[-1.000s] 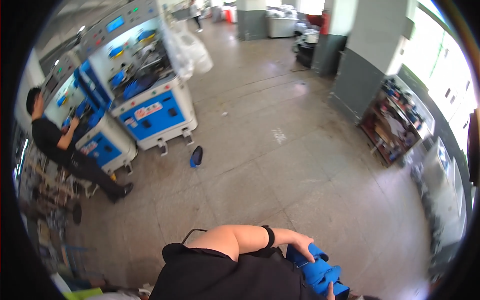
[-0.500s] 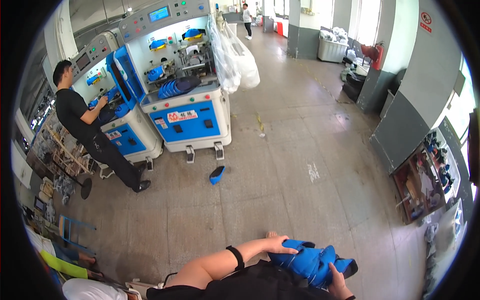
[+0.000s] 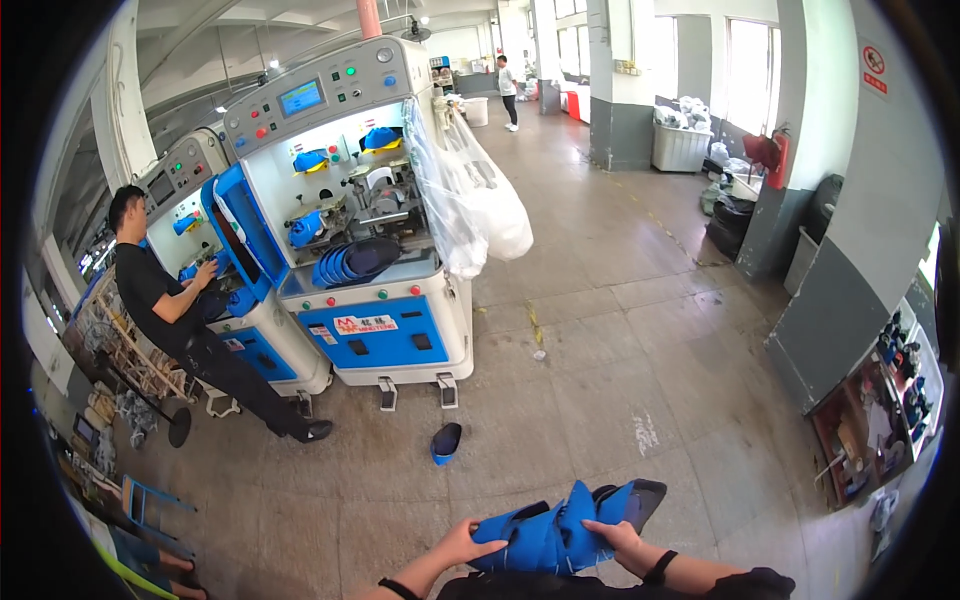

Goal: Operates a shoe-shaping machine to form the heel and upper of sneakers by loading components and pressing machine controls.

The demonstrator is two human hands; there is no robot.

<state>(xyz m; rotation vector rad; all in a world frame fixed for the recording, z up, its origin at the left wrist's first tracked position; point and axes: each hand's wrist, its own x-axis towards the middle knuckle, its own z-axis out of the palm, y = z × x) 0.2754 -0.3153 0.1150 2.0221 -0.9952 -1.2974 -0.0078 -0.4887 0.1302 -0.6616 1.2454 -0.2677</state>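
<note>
Workshop floor [image 3: 590,400] stretches beyond a blue stack [image 3: 537,540] (long axis crosswise) gripped between left hand [image 3: 466,543] and right hand [image 3: 620,539], its dark end [image 3: 648,498] rightward.

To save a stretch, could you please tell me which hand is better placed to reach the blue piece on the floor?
Probably the left hand: it appears nearer the floor piece, while the right hand is farther right. Both hold the blue stack, though.
</note>
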